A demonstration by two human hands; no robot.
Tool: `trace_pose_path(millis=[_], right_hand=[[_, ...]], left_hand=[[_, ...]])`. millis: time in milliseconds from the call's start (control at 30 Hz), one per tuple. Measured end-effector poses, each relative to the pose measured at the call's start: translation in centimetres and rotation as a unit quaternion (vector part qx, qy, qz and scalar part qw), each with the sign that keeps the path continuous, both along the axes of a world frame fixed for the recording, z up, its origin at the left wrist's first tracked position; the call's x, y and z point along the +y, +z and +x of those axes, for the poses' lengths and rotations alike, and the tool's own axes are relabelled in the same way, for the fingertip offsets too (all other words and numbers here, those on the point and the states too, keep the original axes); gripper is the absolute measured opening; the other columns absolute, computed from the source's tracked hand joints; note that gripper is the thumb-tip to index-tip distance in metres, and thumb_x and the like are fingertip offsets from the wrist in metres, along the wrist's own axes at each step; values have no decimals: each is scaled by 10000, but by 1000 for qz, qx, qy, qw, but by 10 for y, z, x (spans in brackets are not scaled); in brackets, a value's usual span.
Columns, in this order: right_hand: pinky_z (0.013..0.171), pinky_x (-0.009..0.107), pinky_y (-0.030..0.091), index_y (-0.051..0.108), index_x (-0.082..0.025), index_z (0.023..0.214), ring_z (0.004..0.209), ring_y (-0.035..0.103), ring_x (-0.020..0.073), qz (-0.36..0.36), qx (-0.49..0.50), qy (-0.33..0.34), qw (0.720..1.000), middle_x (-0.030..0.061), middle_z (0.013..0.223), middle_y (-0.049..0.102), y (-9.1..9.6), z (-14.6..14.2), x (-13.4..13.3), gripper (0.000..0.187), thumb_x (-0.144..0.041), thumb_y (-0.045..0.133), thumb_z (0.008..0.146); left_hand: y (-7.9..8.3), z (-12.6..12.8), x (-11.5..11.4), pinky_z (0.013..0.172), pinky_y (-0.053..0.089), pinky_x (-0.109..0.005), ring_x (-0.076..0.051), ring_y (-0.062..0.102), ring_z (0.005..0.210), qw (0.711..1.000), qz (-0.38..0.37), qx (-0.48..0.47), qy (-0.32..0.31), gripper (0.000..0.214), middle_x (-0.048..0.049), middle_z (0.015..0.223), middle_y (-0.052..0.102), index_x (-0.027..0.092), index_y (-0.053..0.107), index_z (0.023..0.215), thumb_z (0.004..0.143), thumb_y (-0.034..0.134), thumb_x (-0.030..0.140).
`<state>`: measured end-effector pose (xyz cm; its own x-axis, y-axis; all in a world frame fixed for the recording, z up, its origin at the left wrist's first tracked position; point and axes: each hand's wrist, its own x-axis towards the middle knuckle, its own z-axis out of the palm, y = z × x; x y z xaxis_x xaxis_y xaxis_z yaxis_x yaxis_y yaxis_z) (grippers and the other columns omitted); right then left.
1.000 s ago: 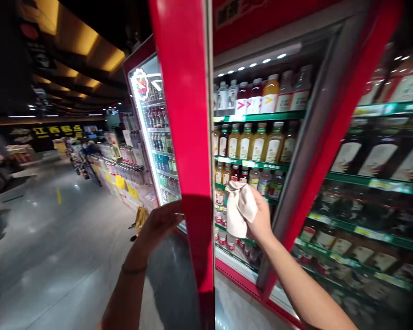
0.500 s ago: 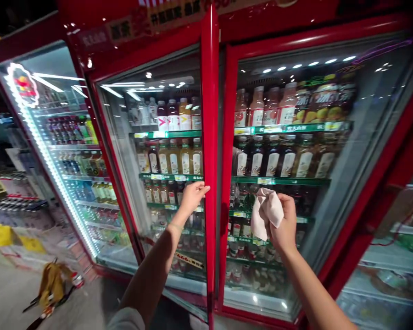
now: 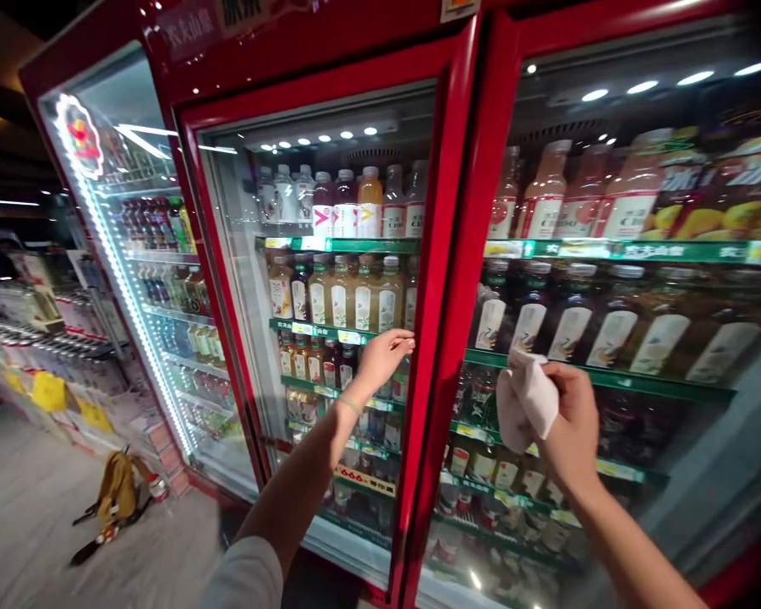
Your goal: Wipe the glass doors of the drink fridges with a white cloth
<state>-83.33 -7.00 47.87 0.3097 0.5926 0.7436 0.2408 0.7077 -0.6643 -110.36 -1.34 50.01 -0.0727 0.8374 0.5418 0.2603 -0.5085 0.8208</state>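
Note:
My right hand point(image 3: 571, 423) is closed around a crumpled white cloth point(image 3: 528, 402), held up before the right glass door point(image 3: 678, 440) of a red drinks fridge. Whether the cloth touches the glass I cannot tell. With its fingers loosely bent and slightly apart, my left hand point(image 3: 384, 364) holds nothing. Its fingertips are by the inner edge of the red frame point(image 3: 440, 279) of the left glass door point(image 3: 241, 279). That door appears closed, its frame close beside the right door's frame. Bottled drinks point(image 3: 352, 296) stand in rows behind the glass.
Left of the fridge stands another lit drinks cooler point(image 3: 183, 296). A brown bag point(image 3: 119, 491) rests on the grey floor point(image 3: 25, 499), with a small can-like item point(image 3: 158, 488) beside it. Shelving with goods point(image 3: 44, 347) and yellow tags runs along the far left.
The left door has swung inward, from standing ajar to appearing closed, with my left hand at its edge. My view has shifted closer to the fridge. My right hand still holds the cloth.

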Motion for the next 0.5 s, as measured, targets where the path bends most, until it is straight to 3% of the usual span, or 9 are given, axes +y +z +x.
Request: trace_pose_path(millis=[133,233,400,500], right_hand=[[739,380,506,641,-278,1067,861,627,229,104,-86,-7,991,39,1012,657,50,-47,27,286,-450,692,844],[786,438,532,663,-277,1086,936,658,278,223,-187,-33,956,66,1036,684,95,-100,50,224,-349,648,874],[865,475,563,679,-232,1112,1044,656,298,431,-295,-172,835,111,1082,721,185,-214,80,242,-173,530,931],[1009,491,530,659,-228,1211,1175,616,284,489,-358,-236,759,106,1223,709,241,-292,96,337,-119,476,950]], left_hand=[[23,-75,-20,898,575,-330,-194,709,1030,993,85,45,75,209,-54,1088,759,248,737,1076,947,619,363],[42,-149,-28,905,573,-334,-185,687,1041,945,215,139,205,220,-49,1112,734,256,722,1095,993,533,307],[86,-274,-13,1061,526,-407,-203,633,1175,852,352,229,313,274,-77,1208,666,242,658,1212,976,525,204],[123,-338,7,1081,518,-472,-245,599,1229,805,391,260,362,318,-106,1274,622,232,618,1278,969,547,226]])
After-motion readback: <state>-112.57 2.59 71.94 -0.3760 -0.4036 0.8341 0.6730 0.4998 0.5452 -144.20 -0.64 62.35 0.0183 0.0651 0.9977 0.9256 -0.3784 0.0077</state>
